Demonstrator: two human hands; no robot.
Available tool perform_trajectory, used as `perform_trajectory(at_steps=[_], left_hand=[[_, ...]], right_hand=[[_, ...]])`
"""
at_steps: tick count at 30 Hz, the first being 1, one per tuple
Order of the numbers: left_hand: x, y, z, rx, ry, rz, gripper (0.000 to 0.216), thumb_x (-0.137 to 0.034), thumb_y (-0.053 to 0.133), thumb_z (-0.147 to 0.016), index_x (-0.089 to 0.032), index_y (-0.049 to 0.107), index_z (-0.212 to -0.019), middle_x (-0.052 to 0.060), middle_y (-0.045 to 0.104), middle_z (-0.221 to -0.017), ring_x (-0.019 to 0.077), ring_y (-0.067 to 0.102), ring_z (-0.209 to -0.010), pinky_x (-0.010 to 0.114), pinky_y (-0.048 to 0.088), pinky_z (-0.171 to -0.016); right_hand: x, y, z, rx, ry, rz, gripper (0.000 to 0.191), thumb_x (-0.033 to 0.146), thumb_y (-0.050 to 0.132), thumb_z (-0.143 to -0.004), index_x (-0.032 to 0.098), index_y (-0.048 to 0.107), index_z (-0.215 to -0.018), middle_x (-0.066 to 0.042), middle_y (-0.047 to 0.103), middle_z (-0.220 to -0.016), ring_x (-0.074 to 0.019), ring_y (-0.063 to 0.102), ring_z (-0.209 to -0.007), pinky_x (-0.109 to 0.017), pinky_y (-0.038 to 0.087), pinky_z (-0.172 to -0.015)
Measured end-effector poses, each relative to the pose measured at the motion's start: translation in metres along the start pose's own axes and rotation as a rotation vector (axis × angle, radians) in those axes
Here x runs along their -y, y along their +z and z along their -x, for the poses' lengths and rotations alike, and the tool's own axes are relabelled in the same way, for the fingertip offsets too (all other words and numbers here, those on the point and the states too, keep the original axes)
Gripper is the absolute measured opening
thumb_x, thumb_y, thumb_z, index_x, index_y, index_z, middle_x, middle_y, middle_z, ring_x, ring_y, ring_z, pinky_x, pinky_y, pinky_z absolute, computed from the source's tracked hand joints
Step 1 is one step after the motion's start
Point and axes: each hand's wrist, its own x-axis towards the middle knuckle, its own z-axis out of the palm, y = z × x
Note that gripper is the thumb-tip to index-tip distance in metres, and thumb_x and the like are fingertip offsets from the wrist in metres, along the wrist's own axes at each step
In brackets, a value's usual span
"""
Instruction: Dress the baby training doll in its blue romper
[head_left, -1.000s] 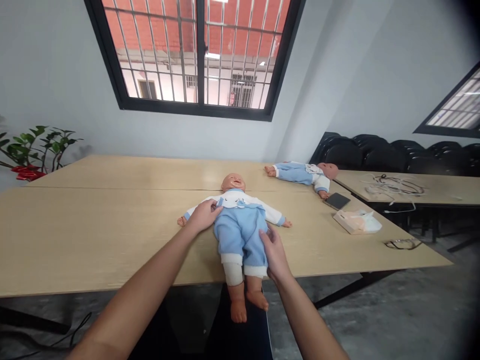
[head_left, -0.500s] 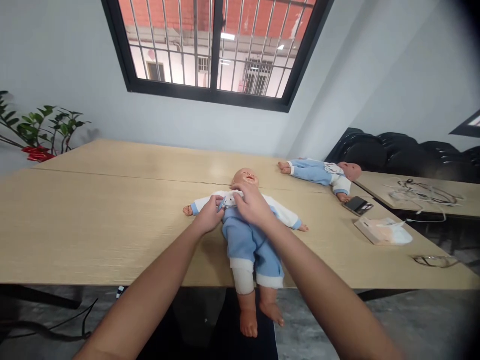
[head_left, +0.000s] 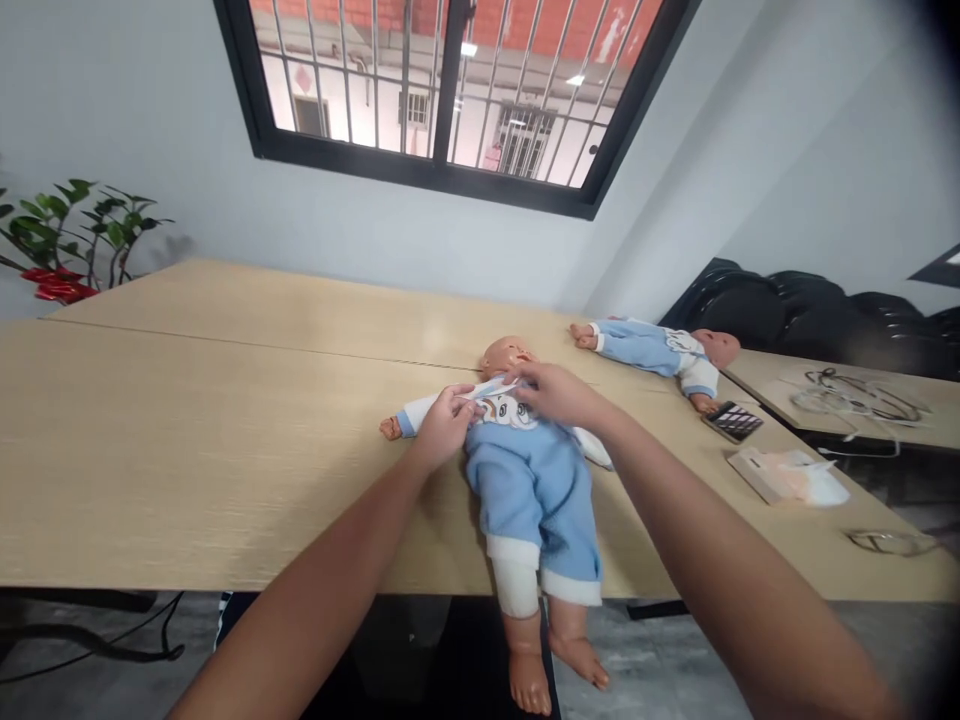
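On a light wood-grain desk (head_left: pixel 225 450): long-sleeved plastic baby doll in blue and white (head_left: pixel 536 480), supine

The doll's long axis runs from far to near, slanting slightly: the head points toward the grey-white wall (head_left: pixel 135 90), a little left; the bare feet point nearward, a little right, projecting beyond the desk's near edge. A white band (head_left: pixel 517 590) encircles its right lower leg, below the trouser cuff. The left hand (head_left: pixel 444 430) pinches pale-blue and white cloth (head_left: pixel 495 388) just below the doll's neck; the right hand (head_left: pixel 559 395) has its fingers bent at the same cloth, though whether they grip cannot be told.

A thin seam crosses the desk. Near its far right corner lies a second doll in blue and white (head_left: pixel 637 345), feet left, head right. Nearward follow a dark, flat rectangular device (head_left: pixel 733 422), a white-and-peach tissue pack (head_left: pixel 787 476) and thin-framed eyeglasses (head_left: pixel 889 542).

Behind are a black-framed, barred window (head_left: pixel 442 175), a green-leaved plant (head_left: pixel 97 225) with red ribbon (head_left: pixel 60 285) at left, and, at right, black chairs (head_left: pixel 772 300) beyond tangled cables (head_left: pixel 855 395).
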Motion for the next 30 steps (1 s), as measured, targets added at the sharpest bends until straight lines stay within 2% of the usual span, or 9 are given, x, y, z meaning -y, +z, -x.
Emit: perform_trajectory(at_steps=[3, 5, 8, 11, 14, 17, 20, 24, 30], left_hand=[[-0.002, -0.001, 0.003, 0.113, -0.038, -0.048, 0.038, -0.028, 0.054, -0.096, -0.013, 0.054, -0.132, 0.006, 0.072, -0.089, 0.0157, 0.065, -0.081, 0.028, 0.051, -0.077], [-0.004, -0.005, 0.005, 0.175, -0.035, -0.172, 0.036, -0.031, 0.059, -0.095, -0.015, 0.059, -0.127, 0.005, 0.071, -0.091, 0.0165, 0.064, -0.080, 0.028, 0.049, -0.074], [-0.003, -0.010, 0.006, 0.142, -0.045, -0.394, 0.027, -0.029, 0.066, -0.091, -0.019, 0.066, -0.115, 0.005, 0.073, -0.095, 0.0176, 0.065, -0.082, 0.029, 0.050, -0.075], [0.002, -0.013, 0.005, 0.052, -0.082, -0.454, 0.015, -0.024, 0.064, -0.091, -0.019, 0.066, -0.105, 0.005, 0.073, -0.092, 0.0183, 0.066, -0.082, 0.030, 0.051, -0.076], [0.006, -0.015, 0.003, 0.004, -0.100, -0.457, 0.009, -0.022, 0.064, -0.090, -0.019, 0.064, -0.098, 0.005, 0.072, -0.089, 0.0181, 0.067, -0.082, 0.030, 0.052, -0.077], [0.007, -0.016, 0.004, -0.004, -0.093, -0.455, 0.010, -0.023, 0.066, -0.090, -0.019, 0.061, -0.097, 0.005, 0.072, -0.090, 0.0170, 0.068, -0.082, 0.028, 0.053, -0.077], [0.005, -0.017, 0.004, 0.010, -0.079, -0.468, 0.016, -0.027, 0.070, -0.089, -0.018, 0.059, -0.097, 0.004, 0.071, -0.090, 0.0158, 0.067, -0.081, 0.027, 0.054, -0.075], [0.002, -0.019, 0.003, 0.015, -0.081, -0.528, 0.017, -0.026, 0.073, -0.086, -0.017, 0.059, -0.092, 0.005, 0.071, -0.087, 0.0149, 0.066, -0.076, 0.027, 0.054, -0.072], [-0.005, -0.021, 0.006, 0.070, -0.026, -0.676, 0.008, -0.016, 0.071, -0.081, -0.020, 0.067, -0.087, 0.001, 0.073, -0.081, 0.0162, 0.067, -0.076, 0.028, 0.052, -0.075]], right_hand=[[-0.014, -0.012, 0.003, 0.180, 0.186, -0.361, 0.039, 0.057, 0.062, -0.089, 0.019, 0.069, -0.090, 0.002, 0.058, -0.062, -0.0143, 0.048, -0.055, -0.026, 0.035, -0.055], [-0.024, -0.012, 0.003, 0.243, 0.245, -0.400, 0.045, 0.064, 0.062, -0.087, 0.019, 0.068, -0.088, 0.004, 0.053, -0.057, -0.0128, 0.042, -0.049, -0.026, 0.032, -0.052], [-0.036, -0.005, -0.001, 0.163, 0.181, -0.026, 0.036, 0.054, 0.063, -0.090, 0.019, 0.070, -0.087, 0.000, 0.062, -0.063, -0.0153, 0.052, -0.058, -0.027, 0.035, -0.058], [-0.035, -0.001, -0.006, 0.114, 0.122, 0.332, 0.030, 0.046, 0.060, -0.094, 0.019, 0.073, -0.094, -0.007, 0.074, -0.086, -0.0208, 0.063, -0.077, -0.028, 0.039, -0.067], [-0.019, 0.001, -0.015, 0.051, 0.044, 0.448, 0.029, 0.042, 0.056, -0.097, 0.018, 0.073, -0.103, -0.012, 0.075, -0.106, -0.0254, 0.066, -0.095, -0.032, 0.044, -0.080], [0.008, 0.011, -0.039, 0.019, -0.186, 0.378, 0.029, 0.033, 0.051, -0.101, 0.016, 0.073, -0.110, -0.014, 0.074, -0.116, -0.0256, 0.063, -0.111, -0.034, 0.044, -0.097], [0.035, 0.033, -0.073, 0.195, -0.255, 0.325, 0.027, 0.028, 0.056, -0.097, 0.018, 0.073, -0.116, -0.012, 0.074, -0.120, -0.0229, 0.066, -0.106, -0.030, 0.046, -0.094], [0.057, 0.060, -0.116, 0.501, -0.183, 0.219, 0.025, 0.029, 0.069, -0.089, 0.022, 0.076, -0.112, -0.003, 0.078, -0.105, -0.0178, 0.069, -0.088, -0.023, 0.049, -0.076], [0.067, 0.072, -0.140, 0.803, -0.132, 0.189, 0.028, 0.027, 0.075, -0.077, 0.022, 0.075, -0.104, 0.002, 0.076, -0.094, -0.0143, 0.066, -0.076, -0.023, 0.048, -0.068]])
